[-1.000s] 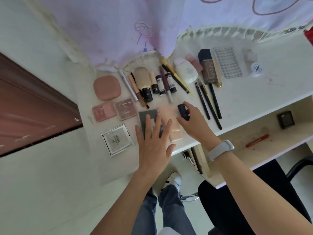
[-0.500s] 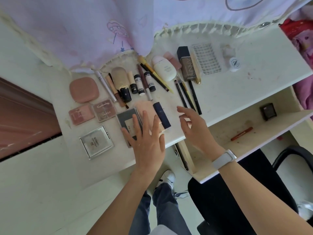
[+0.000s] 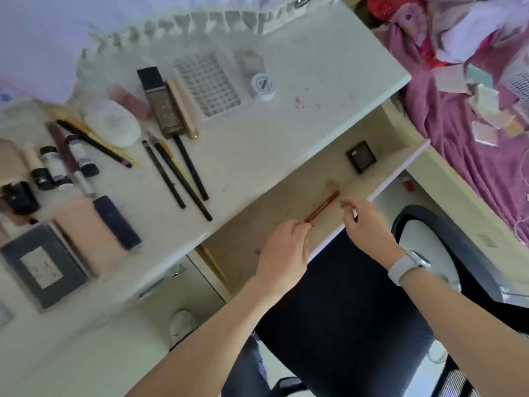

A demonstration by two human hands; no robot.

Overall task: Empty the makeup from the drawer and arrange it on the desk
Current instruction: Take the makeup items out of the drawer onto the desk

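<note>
Reaching into the open drawer (image 3: 257, 230), both hands met a red pencil (image 3: 322, 206) lying on its floor; the left hand (image 3: 283, 250) pinched its near end; the right hand (image 3: 363, 222) hovered at the far end with fingers loosely curled, holding nothing; a black compact (image 3: 361, 156) lay deeper inside; other makeup sat on the worktop (image 3: 257, 144).

We are looking down on a white desk (image 3: 329, 61) whose far edge is meeting a pale fringed curtain (image 3: 200, 21). A black mesh office chair (image 3: 357, 310) is standing beneath us, and a magenta bedspread (image 3: 458, 133) is lying to the right.
</note>
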